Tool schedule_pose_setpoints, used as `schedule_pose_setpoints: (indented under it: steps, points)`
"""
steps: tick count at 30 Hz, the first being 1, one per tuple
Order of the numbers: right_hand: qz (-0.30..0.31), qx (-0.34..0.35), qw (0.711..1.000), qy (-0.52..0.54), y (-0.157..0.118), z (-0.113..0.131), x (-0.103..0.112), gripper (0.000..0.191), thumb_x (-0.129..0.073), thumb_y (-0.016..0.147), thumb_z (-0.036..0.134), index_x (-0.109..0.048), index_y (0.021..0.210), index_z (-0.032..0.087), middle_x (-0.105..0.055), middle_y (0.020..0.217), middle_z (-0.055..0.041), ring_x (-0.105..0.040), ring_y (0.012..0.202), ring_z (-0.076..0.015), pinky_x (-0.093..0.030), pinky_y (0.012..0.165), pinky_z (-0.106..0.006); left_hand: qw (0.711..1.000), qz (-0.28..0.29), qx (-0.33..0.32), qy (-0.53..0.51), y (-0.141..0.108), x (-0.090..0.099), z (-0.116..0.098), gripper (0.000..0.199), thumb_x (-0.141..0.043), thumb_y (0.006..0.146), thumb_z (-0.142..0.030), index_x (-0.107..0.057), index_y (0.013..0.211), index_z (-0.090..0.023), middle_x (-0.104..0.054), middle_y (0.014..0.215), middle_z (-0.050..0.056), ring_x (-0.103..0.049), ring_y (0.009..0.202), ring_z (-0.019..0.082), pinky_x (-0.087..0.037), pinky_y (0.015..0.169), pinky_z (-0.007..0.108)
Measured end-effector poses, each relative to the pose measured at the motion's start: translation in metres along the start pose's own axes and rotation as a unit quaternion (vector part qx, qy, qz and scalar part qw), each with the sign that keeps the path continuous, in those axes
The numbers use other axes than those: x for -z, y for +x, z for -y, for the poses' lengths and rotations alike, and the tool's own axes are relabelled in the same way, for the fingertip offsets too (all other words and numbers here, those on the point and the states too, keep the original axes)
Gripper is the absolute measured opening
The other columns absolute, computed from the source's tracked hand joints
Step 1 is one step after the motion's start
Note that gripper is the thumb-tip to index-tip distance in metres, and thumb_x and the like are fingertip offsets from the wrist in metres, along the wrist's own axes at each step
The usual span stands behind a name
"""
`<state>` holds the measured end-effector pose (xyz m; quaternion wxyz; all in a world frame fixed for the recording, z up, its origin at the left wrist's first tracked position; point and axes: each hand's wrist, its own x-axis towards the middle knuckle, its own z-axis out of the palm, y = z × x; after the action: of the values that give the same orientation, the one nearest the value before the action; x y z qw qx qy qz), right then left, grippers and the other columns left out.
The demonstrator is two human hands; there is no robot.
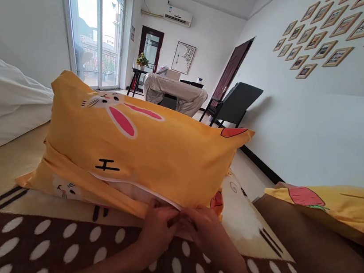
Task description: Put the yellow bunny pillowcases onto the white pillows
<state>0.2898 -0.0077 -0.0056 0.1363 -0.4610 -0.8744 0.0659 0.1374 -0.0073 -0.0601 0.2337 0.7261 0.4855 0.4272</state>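
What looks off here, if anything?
Only the yellow pillowcase: it gapes along its near lower edge, exposing paler material inside, so it looks unfastened. The left hand and right hand pinch it near the gap's right end. No spill or tear visible.

The pillow (173, 153) is orange-yellow with a white, pink-eared rabbit (122, 121); the blanket (24, 234) is brown with white spots; the chair (240, 103) is black.
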Motion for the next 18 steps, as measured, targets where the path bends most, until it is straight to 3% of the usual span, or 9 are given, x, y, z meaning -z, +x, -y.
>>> schedule_pose_setpoints:
  steps: [6, 9, 13, 18]
  points:
    - [0.041, -0.027, 0.991, 0.121, -0.001, -0.005, 0.011, 0.02, -0.049, 0.091, 0.02, -0.069, 0.088, 0.021, -0.071, 0.086, -0.0032, -0.062, 0.082, -0.0159, -0.043, 0.074, -0.025, 0.998, -0.029, -0.051, 0.029, -0.006, -0.005, 0.001, 0.015, -0.065, 0.079, -0.014, -0.069, 0.066, -0.019, -0.067, 0.061, -0.004, -0.054, 0.055, 0.012, -0.034, 0.067, 0.028]
    - [0.014, -0.02, 0.987, 0.157, -0.003, -0.011, 0.017, 0.022, -0.048, 0.092, 0.023, -0.069, 0.088, 0.021, -0.071, 0.083, -0.0025, -0.062, 0.078, -0.0142, -0.044, 0.073, -0.024, 0.997, -0.04, -0.07, 0.008, -0.007, -0.005, 0.0, 0.016, -0.061, 0.083, -0.016, -0.07, 0.07, -0.021, -0.067, 0.062, -0.004, -0.054, 0.055, 0.012, -0.035, 0.068, 0.028]
    - [-0.059, -0.046, 0.992, 0.106, -0.007, -0.021, 0.022, 0.02, -0.049, 0.09, 0.027, -0.068, 0.087, 0.02, -0.062, 0.061, 0.0008, -0.057, 0.061, -0.0126, -0.041, 0.061, -0.022, 0.996, -0.039, -0.08, 0.009, -0.007, -0.003, -0.001, 0.024, -0.056, 0.085, -0.019, -0.065, 0.062, -0.018, -0.065, 0.058, -0.003, -0.053, 0.053, 0.011, -0.035, 0.067, 0.027]
    - [-0.028, -0.03, 0.998, 0.036, -0.005, -0.017, 0.02, 0.017, -0.052, 0.087, 0.018, -0.069, 0.092, 0.021, -0.065, 0.068, 0.0002, -0.057, 0.064, -0.0127, -0.037, 0.061, -0.022, 0.997, -0.038, -0.071, -0.008, -0.007, -0.002, -0.002, 0.031, -0.053, 0.085, -0.02, -0.058, 0.055, -0.015, -0.059, 0.051, -0.003, -0.045, 0.048, 0.009, -0.033, 0.065, 0.026]
